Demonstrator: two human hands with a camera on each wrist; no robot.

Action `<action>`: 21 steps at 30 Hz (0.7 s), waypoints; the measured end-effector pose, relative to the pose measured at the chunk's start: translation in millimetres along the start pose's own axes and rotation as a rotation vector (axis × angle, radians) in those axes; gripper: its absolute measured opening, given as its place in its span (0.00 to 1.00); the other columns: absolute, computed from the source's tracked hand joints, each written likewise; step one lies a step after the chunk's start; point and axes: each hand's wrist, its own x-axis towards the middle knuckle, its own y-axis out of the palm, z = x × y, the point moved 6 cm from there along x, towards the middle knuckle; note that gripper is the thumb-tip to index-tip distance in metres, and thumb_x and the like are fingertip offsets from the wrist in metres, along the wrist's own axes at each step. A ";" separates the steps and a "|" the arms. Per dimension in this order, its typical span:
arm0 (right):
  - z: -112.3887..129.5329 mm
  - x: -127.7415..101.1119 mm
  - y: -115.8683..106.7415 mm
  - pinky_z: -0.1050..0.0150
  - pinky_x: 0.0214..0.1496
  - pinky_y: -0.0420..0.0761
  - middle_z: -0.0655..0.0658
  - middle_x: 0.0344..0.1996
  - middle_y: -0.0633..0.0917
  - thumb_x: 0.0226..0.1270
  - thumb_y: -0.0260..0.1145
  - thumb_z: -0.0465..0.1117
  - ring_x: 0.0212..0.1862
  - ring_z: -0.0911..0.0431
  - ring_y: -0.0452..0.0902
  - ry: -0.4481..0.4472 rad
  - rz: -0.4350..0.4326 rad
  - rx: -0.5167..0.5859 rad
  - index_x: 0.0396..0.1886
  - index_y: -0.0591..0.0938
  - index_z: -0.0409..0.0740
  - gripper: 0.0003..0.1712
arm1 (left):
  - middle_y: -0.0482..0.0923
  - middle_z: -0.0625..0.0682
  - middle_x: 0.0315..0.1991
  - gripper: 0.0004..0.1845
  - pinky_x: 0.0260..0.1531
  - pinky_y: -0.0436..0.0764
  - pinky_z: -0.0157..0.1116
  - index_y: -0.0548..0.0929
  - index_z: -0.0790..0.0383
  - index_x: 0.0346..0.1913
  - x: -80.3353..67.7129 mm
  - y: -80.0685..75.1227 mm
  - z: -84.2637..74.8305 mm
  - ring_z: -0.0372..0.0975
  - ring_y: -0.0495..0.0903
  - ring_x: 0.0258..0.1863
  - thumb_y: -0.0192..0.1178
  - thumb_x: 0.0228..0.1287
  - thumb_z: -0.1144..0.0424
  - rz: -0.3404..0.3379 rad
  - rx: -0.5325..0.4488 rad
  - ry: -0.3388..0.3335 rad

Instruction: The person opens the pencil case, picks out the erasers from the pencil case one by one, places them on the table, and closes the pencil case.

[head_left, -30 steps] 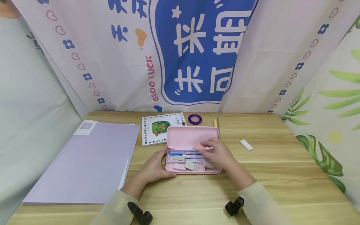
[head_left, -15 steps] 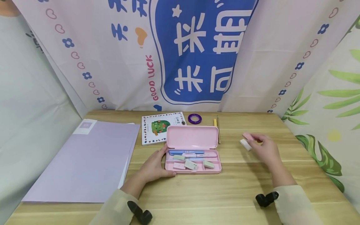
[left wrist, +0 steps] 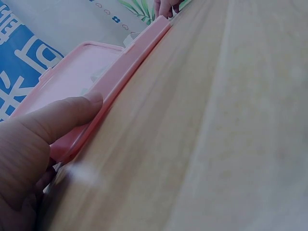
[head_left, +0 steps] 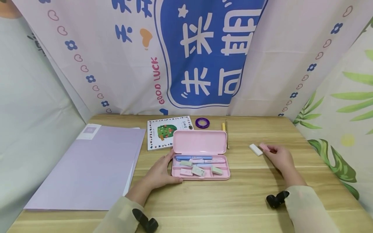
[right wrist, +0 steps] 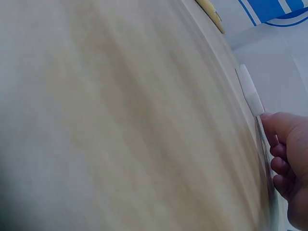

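Observation:
My right hand (head_left: 280,158) pinches a small pink eraser (head_left: 263,146) at the table's right side, just beside a white eraser (head_left: 255,149) that lies on the wood. In the right wrist view the white eraser (right wrist: 250,90) shows beyond my fingertips, while the pink one is hidden. A pink pencil case (head_left: 199,142) sits mid-table, its lid up. My left hand (head_left: 158,171) grips its left end, thumb along the front edge. Inside are a blue pen (head_left: 193,158), other pens, a pale pink eraser (head_left: 186,172) and several greenish erasers (head_left: 217,171).
Left of the case lies a large lilac folder (head_left: 87,171). Behind it are a white booklet (head_left: 166,132) with a green picture and a purple tape roll (head_left: 202,123). A yellow pen (head_left: 223,127) and a thin brown stick (head_left: 227,136) lie behind the case's right end.
My right hand has carried the pink eraser out of the pencil case, rightward to beside the white eraser, and lowered it there. My left hand has stayed on the case.

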 end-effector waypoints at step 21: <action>124.4 -55.4 58.0 0.54 0.50 0.80 0.40 0.48 0.85 0.64 0.70 0.44 0.49 0.47 0.79 -0.412 0.040 0.069 0.51 0.85 0.40 0.19 | 0.59 0.57 0.76 0.68 0.71 0.61 0.59 0.48 0.51 0.79 0.0 -0.7 -0.2 0.59 0.58 0.74 0.79 0.37 0.40 0.005 -0.003 -0.010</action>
